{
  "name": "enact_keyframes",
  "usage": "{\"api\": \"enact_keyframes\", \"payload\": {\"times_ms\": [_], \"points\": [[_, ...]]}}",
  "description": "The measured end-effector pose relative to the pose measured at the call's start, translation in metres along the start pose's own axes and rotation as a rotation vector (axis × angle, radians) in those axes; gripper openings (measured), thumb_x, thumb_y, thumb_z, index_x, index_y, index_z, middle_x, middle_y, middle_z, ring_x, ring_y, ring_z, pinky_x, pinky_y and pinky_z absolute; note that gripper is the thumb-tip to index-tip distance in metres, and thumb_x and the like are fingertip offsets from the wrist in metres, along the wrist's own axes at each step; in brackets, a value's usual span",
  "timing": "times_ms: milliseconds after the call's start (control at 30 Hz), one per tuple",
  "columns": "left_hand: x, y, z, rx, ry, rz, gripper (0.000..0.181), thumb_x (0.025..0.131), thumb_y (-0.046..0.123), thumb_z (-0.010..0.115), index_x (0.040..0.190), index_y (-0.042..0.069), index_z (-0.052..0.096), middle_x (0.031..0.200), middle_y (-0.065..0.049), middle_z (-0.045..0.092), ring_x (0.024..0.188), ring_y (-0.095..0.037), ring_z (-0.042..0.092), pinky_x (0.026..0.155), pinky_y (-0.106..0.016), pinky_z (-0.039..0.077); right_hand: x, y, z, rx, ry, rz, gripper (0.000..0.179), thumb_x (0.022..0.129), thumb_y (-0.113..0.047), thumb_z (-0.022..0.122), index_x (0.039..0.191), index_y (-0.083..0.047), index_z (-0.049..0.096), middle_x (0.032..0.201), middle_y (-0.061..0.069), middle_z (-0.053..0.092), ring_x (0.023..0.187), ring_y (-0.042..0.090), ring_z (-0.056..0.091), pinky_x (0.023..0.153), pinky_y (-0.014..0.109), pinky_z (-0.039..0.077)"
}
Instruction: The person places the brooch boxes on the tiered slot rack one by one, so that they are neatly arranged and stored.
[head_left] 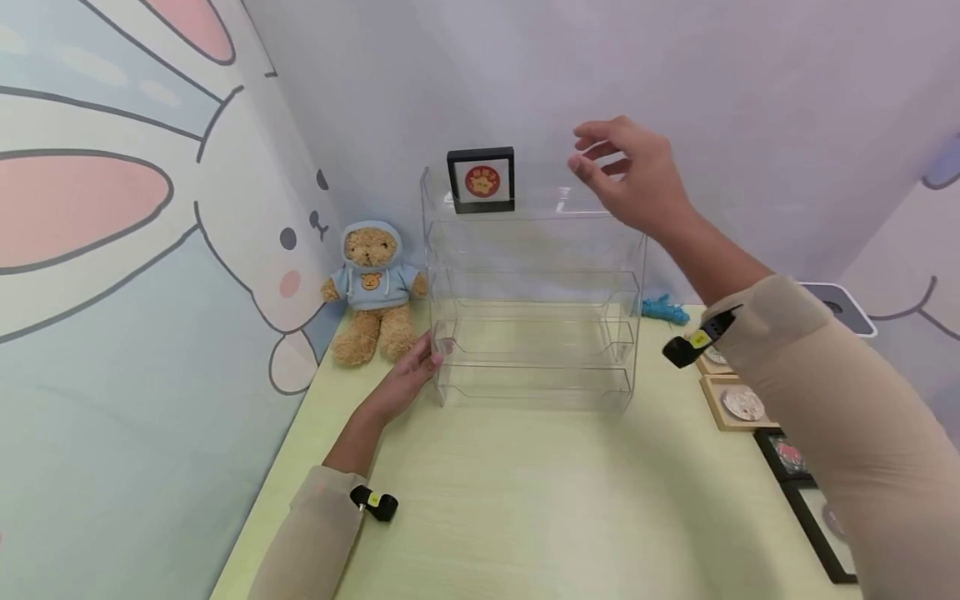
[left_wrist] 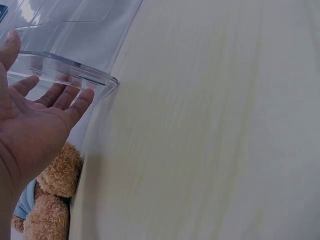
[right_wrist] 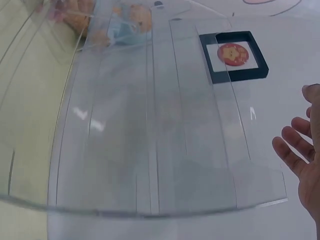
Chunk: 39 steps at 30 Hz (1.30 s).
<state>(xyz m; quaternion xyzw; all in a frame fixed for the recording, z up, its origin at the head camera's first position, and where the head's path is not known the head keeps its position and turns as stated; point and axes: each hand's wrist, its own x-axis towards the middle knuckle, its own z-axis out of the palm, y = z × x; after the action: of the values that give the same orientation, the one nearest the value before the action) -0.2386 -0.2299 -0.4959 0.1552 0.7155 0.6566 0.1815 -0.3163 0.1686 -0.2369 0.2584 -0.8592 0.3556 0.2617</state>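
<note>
A clear acrylic tiered rack (head_left: 536,367) stands on the pale table against the wall. On its top tier, toward the left, a small black-framed badge display (head_left: 482,182) stands upright with a round red badge in it. My left hand (head_left: 403,382) touches the rack's lower left side, its fingers extended along the clear plastic in the left wrist view. Above the rack's top right corner, my right hand (head_left: 637,179) is raised in the air. Its fingers are loosely bent, apart from the frame, and nothing is between them.
Left of the rack sits a teddy bear (head_left: 371,283) in a blue hoodie. A blue item (head_left: 664,309) lies behind on the right. Wooden trays (head_left: 723,408) and black frames (head_left: 806,517) with round badges line the table's right side, partly hidden by my right sleeve.
</note>
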Motion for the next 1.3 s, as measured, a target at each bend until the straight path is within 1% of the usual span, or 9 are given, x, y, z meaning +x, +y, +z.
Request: {"api": "enact_keyframes", "payload": {"times_ms": [133,267,500,600,700,767,867,1000,1300], "points": [[0.001,-0.002,-0.001,-0.002,0.003,0.0,0.076,0.121,0.038,0.048,0.18,0.022,0.004,0.183,-0.014,0.026,0.173,-0.034,0.019,0.14,-0.058,0.016,-0.022,0.018,-0.024,-0.042,0.039,-0.012,0.043,0.109,-0.028,0.075,0.148,-0.012,0.07,0.129,0.011,0.073,0.115,0.005,0.071,0.095,0.009,0.057],[0.0,-0.002,-0.002,0.005,0.003,0.002,0.074,0.121,0.038,0.048,0.18,0.023,0.006,0.182,-0.016,0.028,0.172,-0.036,0.02,0.14,-0.059,0.016,-0.048,0.037,-0.044,-0.071,0.067,0.002,0.041,0.107,-0.023,0.077,0.145,-0.009,0.072,0.126,0.01,0.073,0.107,-0.015,0.06,0.091,0.001,0.051],[-0.001,-0.002,-0.002,0.006,0.0,0.001,0.078,0.12,0.042,0.05,0.18,0.023,0.005,0.182,-0.016,0.029,0.173,-0.035,0.019,0.14,-0.059,0.015,-0.097,0.068,-0.075,-0.115,0.084,0.078,0.041,0.106,-0.023,0.079,0.145,-0.011,0.072,0.121,-0.009,0.068,0.108,-0.017,0.058,0.091,-0.003,0.046],[-0.002,-0.003,-0.002,0.001,0.002,-0.007,0.079,0.119,0.043,0.051,0.18,0.024,0.005,0.182,-0.014,0.028,0.173,-0.034,0.017,0.14,-0.059,0.014,-0.116,0.081,-0.084,-0.126,0.064,0.09,0.041,0.107,-0.023,0.078,0.145,-0.009,0.071,0.12,-0.022,0.063,0.108,-0.016,0.058,0.09,-0.005,0.044],[-0.002,-0.003,-0.001,0.004,0.009,-0.015,0.079,0.119,0.043,0.052,0.18,0.025,0.005,0.183,-0.011,0.026,0.173,-0.032,0.016,0.141,-0.058,0.013,-0.135,0.095,-0.09,-0.126,0.036,0.088,0.04,0.106,-0.018,0.078,0.143,-0.006,0.072,0.12,-0.025,0.063,0.107,-0.018,0.057,0.089,-0.006,0.043],[-0.001,-0.003,-0.001,0.011,0.016,-0.017,0.079,0.119,0.043,0.052,0.18,0.026,0.006,0.184,-0.009,0.024,0.174,-0.031,0.015,0.141,-0.057,0.014,-0.147,0.102,-0.094,-0.133,0.014,0.088,0.039,0.105,-0.016,0.078,0.143,-0.005,0.072,0.12,-0.02,0.066,0.106,-0.02,0.056,0.088,-0.006,0.043],[-0.001,-0.004,-0.001,0.017,0.024,-0.016,0.079,0.119,0.042,0.052,0.18,0.025,0.006,0.185,-0.008,0.024,0.174,-0.03,0.015,0.141,-0.057,0.015,-0.166,0.113,-0.096,-0.141,-0.021,0.101,0.04,0.104,-0.013,0.078,0.142,-0.003,0.072,0.122,0.0,0.073,0.105,-0.022,0.056,0.088,-0.006,0.044],[-0.002,-0.004,0.0,0.018,0.021,-0.009,0.079,0.119,0.041,0.051,0.18,0.024,0.005,0.185,-0.01,0.023,0.174,-0.032,0.015,0.14,-0.058,0.015,-0.193,0.128,-0.098,-0.167,-0.085,0.172,0.042,0.105,-0.016,0.078,0.144,-0.002,0.07,0.126,0.02,0.073,0.103,-0.027,0.051,0.084,-0.008,0.041],[-0.001,-0.005,-0.001,0.019,0.01,-0.005,0.074,0.121,0.04,0.048,0.18,0.028,0.005,0.185,-0.01,0.022,0.174,-0.033,0.015,0.14,-0.06,0.015,-0.253,0.161,-0.095,-0.188,-0.172,0.259,0.047,0.102,-0.015,0.081,0.144,0.001,0.068,0.127,0.025,0.073,0.099,-0.032,0.045,0.081,-0.007,0.041]]}}
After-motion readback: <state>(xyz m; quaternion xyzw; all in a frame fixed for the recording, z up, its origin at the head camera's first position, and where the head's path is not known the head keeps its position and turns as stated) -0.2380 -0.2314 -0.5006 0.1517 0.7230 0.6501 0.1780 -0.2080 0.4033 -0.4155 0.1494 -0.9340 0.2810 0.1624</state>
